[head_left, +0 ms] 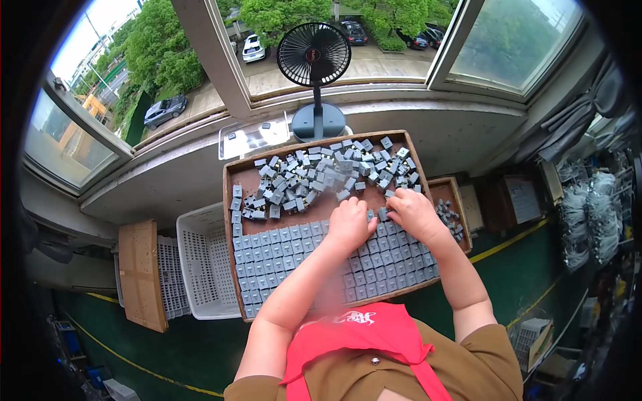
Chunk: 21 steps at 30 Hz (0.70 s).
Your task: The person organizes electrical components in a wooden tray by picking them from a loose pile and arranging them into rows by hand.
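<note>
Several ordered rows of grey blocks (277,257), head view: set side by side, faces up, across the near part of a shallow wooden tray (301,217), whose support is hidden from sight. One short column of blocks (236,204), standing along the tray's left wall, beyond the rows. One loose heap (294,180) of like blocks, tumbled at all angles across the far part; these count as not yet arranged. A strip of reddish-brown tray floor shows between heap and rows. Progress, by judgement: roughly half the tray is in order, with a sizeable share of blocks left over in the heap. One left hand (349,226), over the foremost row, fingers bent downward; whether they grasp a block cannot be told. One right hand (412,212), just beside it at the heap's near edge, fingers curled close to the blocks; a grasp cannot be confirmed here either. One smaller wooden box (463,238), right of the tray, holding further small grey pieces (447,214). One dark fan (313,55), upright beyond the tray. One white basket (189,267), left.
</note>
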{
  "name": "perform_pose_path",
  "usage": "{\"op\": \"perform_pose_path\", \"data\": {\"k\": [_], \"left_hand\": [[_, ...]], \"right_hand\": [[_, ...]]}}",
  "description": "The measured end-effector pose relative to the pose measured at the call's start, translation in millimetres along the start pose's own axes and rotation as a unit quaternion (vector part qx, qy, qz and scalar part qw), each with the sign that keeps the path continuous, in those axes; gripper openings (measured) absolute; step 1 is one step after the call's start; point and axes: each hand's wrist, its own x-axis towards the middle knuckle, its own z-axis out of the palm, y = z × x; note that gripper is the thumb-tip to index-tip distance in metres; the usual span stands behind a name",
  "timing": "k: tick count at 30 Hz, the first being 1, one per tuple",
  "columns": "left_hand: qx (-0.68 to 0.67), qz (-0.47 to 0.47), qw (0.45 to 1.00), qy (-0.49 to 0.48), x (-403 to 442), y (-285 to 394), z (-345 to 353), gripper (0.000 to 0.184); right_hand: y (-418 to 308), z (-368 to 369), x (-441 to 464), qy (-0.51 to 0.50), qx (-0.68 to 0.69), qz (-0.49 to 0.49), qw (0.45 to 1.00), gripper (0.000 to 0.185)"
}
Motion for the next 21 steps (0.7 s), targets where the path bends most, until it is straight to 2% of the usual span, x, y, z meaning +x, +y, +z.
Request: {"op": "perform_pose_path", "data": {"k": [3, 5, 7, 11, 13, 15, 17, 19, 21], "left_hand": [[0.024, -0.007, 0.999, -0.026, -1.1, 0.3, -3.8, 0.038], [-0.009, 0.037, 0.999, 0.022, 0.3, 0.9, -4.5, 0.036], [-0.016, 0.035, 0.999, 0.029, 4.1, 9.3, -4.8, 0.035], [0.002, 0.017, 1.0, 0.019, 9.1, 15.0, 3.2, 0.034], [-0.004, 0.01, 1.0, 0.003, 5.1, 12.5, 1.7, 0.033], [-0.01, 0.005, 1.0, -0.014, 1.8, 11.6, -3.6, 0.033], [-0.023, 0.008, 1.0, -0.014, -0.2, 12.1, -6.9, 0.033], [-0.025, 0.014, 0.999, -0.016, -1.0, 10.6, -7.4, 0.032], [-0.028, 0.019, 0.999, -0.017, 1.3, 11.5, -7.2, 0.031]], "right_hand": [[-1.0, 5.9, -1.8, 0.034, 0.053, 0.003, 0.998, 0.019], [-0.8, 1.8, -1.7, 0.05, 0.091, 0.006, 0.995, 0.02], [3.1, -7.1, -4.5, 0.075, 0.039, 0.065, 0.994, 0.023], [-2.9, 5.1, -4.8, 0.072, -0.058, 0.079, 0.993, 0.024], [-5.3, 13.8, -3.6, 0.068, -0.064, 0.077, 0.993, 0.019], [-2.0, 28.2, -1.7, 0.07, -0.085, 0.012, 0.994, 0.016], [-7.0, 11.2, -0.8, 0.035, -0.032, 0.012, 0.999, 0.013], [-3.3, -4.2, -1.6, 0.029, 0.102, -0.017, 0.994, 0.014], [2.8, -21.6, -6.9, 0.057, 0.064, 0.045, 0.995, 0.017]]}}
